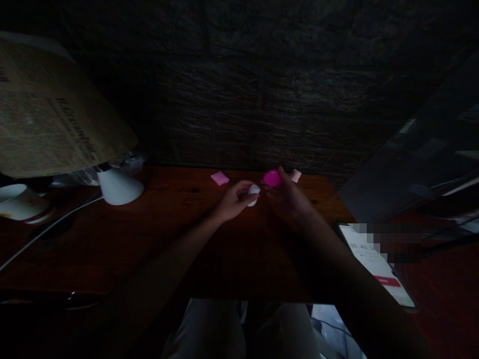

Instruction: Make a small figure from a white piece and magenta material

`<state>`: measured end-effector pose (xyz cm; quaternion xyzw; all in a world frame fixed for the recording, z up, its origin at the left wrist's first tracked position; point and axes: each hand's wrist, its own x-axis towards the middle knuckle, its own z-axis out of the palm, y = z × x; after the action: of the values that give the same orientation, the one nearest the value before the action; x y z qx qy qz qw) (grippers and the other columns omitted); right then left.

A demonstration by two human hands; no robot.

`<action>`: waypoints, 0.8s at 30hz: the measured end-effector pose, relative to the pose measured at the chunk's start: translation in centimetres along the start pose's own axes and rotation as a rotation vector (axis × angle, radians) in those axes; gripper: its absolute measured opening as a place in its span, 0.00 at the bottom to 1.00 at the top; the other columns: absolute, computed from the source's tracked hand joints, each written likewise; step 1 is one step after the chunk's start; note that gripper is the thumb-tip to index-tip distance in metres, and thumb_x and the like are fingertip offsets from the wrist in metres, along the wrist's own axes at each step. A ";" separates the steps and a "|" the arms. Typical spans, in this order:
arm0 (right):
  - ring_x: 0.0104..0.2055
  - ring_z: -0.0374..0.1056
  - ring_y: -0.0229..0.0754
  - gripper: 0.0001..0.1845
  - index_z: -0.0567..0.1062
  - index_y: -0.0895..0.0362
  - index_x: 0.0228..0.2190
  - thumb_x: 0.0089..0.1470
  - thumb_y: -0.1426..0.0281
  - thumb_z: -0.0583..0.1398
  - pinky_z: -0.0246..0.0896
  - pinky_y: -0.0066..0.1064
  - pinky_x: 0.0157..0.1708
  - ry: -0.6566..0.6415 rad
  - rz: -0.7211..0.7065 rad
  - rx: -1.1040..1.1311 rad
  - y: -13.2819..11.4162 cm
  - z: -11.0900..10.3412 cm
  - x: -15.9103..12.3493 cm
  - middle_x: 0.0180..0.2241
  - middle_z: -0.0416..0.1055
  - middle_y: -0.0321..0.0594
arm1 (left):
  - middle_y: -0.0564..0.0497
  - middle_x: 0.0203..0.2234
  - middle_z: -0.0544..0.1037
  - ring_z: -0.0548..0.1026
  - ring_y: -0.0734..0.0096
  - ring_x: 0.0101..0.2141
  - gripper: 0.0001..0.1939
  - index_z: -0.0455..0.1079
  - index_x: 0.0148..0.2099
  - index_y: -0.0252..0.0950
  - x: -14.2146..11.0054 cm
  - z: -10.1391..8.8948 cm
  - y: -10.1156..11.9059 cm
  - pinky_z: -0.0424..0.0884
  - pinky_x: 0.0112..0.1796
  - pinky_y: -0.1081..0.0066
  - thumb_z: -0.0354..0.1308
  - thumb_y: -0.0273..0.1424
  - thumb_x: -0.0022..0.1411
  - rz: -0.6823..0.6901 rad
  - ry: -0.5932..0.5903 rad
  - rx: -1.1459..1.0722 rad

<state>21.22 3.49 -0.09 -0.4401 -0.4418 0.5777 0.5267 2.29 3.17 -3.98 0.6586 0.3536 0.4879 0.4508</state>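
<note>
Between thumb and fingers, my left hand [236,199] is closed on a small white rounded piece [254,190], whose exact kind I cannot make out. Just to the right, my right hand [288,192] grips a bright magenta round piece [272,178], perhaps a lid or disc. The two pieces are apart, held above the wooden table. A flat pink square [220,178] lies behind and left of my left hand. Beyond my right hand is a pale pink piece [295,175], partly hidden by that hand.
A lamp with a newspaper-print shade [63,114] and white base [119,187] stands at left beside a paper cup [20,202]. Its white cable [52,227] crosses the table [149,249]. A phone [374,264] lies at right. A dark brick wall [232,99] rises behind.
</note>
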 end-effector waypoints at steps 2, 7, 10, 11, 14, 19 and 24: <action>0.42 0.79 0.48 0.27 0.76 0.53 0.39 0.54 0.43 0.64 0.75 0.35 0.39 -0.051 0.040 0.028 0.0 0.3 -0.3 0.40 0.82 0.46 | 0.44 0.45 0.80 0.79 0.63 0.47 0.16 0.70 0.47 0.35 0.2 -0.2 -0.4 0.73 0.51 0.62 0.67 0.32 0.59 0.046 0.060 0.055; 0.40 0.77 0.44 0.26 0.78 0.51 0.40 0.46 0.47 0.71 0.72 0.32 0.36 -0.120 0.005 0.024 -0.1 0.7 -1.1 0.45 0.81 0.42 | 0.41 0.47 0.80 0.79 0.59 0.47 0.21 0.67 0.55 0.34 0.3 -0.6 -1.4 0.74 0.51 0.57 0.65 0.31 0.61 0.000 0.128 0.183; 0.39 0.75 0.41 0.25 0.79 0.49 0.43 0.43 0.54 0.74 0.70 0.30 0.35 -0.166 -0.092 -0.020 -0.2 0.7 -1.3 0.44 0.81 0.39 | 0.39 0.51 0.79 0.78 0.56 0.51 0.23 0.68 0.56 0.35 0.2 -1.0 -0.8 0.71 0.55 0.53 0.66 0.31 0.60 0.054 0.238 0.359; 0.37 0.74 0.40 0.26 0.80 0.49 0.44 0.43 0.56 0.75 0.69 0.30 0.34 -0.166 -0.133 -0.038 -0.2 0.7 -1.4 0.42 0.81 0.38 | 0.39 0.52 0.79 0.77 0.55 0.52 0.21 0.70 0.55 0.34 0.2 -1.2 -0.4 0.71 0.56 0.53 0.66 0.31 0.60 0.095 0.287 0.395; 0.33 0.71 0.38 0.28 0.79 0.49 0.46 0.42 0.60 0.76 0.67 0.30 0.31 -0.161 -0.244 -0.077 -0.3 0.9 -1.5 0.39 0.80 0.36 | 0.41 0.46 0.81 0.78 0.60 0.47 0.14 0.73 0.50 0.35 -0.1 -1.4 1.2 0.73 0.51 0.60 0.62 0.36 0.65 0.189 0.443 0.405; 0.39 0.72 0.41 0.28 0.78 0.50 0.46 0.43 0.61 0.76 0.71 0.33 0.36 -0.194 -0.377 -0.101 0.0 1.3 -1.6 0.41 0.79 0.37 | 0.52 0.21 0.74 0.72 0.73 0.22 0.27 0.72 0.33 0.36 -0.6 -0.4 3.3 0.69 0.27 0.73 0.50 0.54 0.69 -0.080 0.223 0.084; 0.39 0.74 0.42 0.27 0.76 0.50 0.46 0.45 0.61 0.75 0.74 0.37 0.40 -0.318 -0.380 -0.119 0.4 1.7 -1.8 0.42 0.78 0.38 | 0.52 0.14 0.69 0.63 0.77 0.15 0.38 0.70 0.28 0.34 -1.0 1.2 4.2 0.56 0.18 0.75 0.39 0.60 0.70 -0.365 -0.060 -0.084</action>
<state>19.61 1.57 -0.06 -0.2830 -0.6272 0.5033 0.5226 3.22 0.50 -0.51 0.5782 0.4329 0.3923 0.5695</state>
